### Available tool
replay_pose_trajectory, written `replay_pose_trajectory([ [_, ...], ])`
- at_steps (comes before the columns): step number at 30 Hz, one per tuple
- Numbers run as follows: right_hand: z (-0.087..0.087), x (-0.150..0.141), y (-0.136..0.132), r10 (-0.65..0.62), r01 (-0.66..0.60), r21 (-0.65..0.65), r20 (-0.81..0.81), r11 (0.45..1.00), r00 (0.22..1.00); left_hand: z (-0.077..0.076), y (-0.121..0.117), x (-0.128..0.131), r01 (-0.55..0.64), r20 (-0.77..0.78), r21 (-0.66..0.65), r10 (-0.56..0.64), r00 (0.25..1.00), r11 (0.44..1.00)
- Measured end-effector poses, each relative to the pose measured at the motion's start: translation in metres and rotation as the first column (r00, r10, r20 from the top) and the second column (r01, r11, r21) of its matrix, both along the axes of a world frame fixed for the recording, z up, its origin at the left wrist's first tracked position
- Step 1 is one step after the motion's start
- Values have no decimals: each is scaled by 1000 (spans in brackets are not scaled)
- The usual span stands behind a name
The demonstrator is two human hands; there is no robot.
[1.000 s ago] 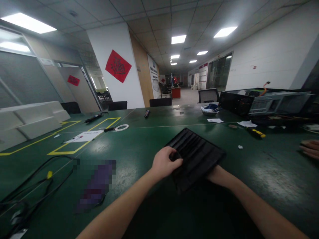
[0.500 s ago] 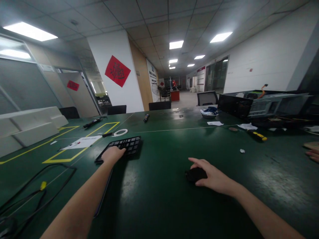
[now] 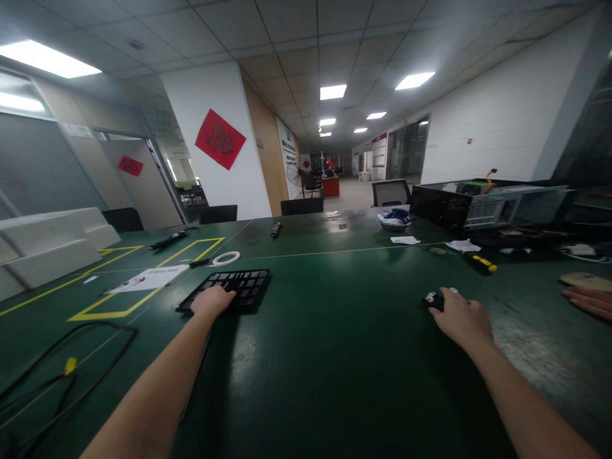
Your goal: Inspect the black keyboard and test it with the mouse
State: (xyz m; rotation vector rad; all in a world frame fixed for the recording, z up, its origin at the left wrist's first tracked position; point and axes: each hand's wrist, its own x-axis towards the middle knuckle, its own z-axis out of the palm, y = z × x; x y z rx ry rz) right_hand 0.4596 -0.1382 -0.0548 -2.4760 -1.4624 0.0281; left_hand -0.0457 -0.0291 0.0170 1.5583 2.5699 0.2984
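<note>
On the green table's left side lies a black gridded tray (image 3: 251, 287), divided into many small squares. My left hand (image 3: 213, 301) grips its near edge, the thumb lying across the top. A thin dark edge runs toward me from beneath my left forearm. Over on the right, my right hand (image 3: 461, 319) is closed round a small black object (image 3: 433, 299) with white marks on its end. Its kind is not clear, and the fingers cover most of it. A bit of crumpled white paper (image 3: 454, 291) shows just behind my fingers.
An opened computer case (image 3: 440, 207) stands at the back right, near a yellow-and-black tool (image 3: 482, 262) and a bowl (image 3: 394, 224) with blue cloth. Another person's hand (image 3: 588, 301) rests at the right edge. Black cable (image 3: 125, 341), white ring (image 3: 226, 258) and foam blocks (image 3: 52, 248) are left.
My right hand has moved right and slightly away from me, carrying the black object, its fingers now closed tighter. My left hand stays on the tray. The view has shifted slightly.
</note>
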Motion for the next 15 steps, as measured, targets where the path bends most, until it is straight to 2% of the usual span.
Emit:
replay_pose_trajectory([
  [4,3,-5,0,-14,14,-12,-46,1000,999,7,-7,35,101,62,54,-104,993,993],
  [7,3,-3,0,-12,13,16,-56,1000,998,7,-19,86,249,157,146,-271,950,957],
  [9,6,-5,-1,17,-11,70,-89,997,996,2,-37,129,337,222,246,-391,893,909],
  [10,9,-8,-1,54,-39,106,-139,994,989,-3,-49,150,386,264,315,-470,842,867],
  [12,17,-21,-3,201,-144,202,-300,969,933,-15,-74,187,429,450,533,-674,586,729],
  [14,24,-40,-6,414,-289,316,-477,904,775,-29,-97,212,448,515,601,-750,416,661],
  [15,25,-51,-7,515,-354,378,-541,855,665,-36,-106,220,456,519,618,-768,376,641],
])
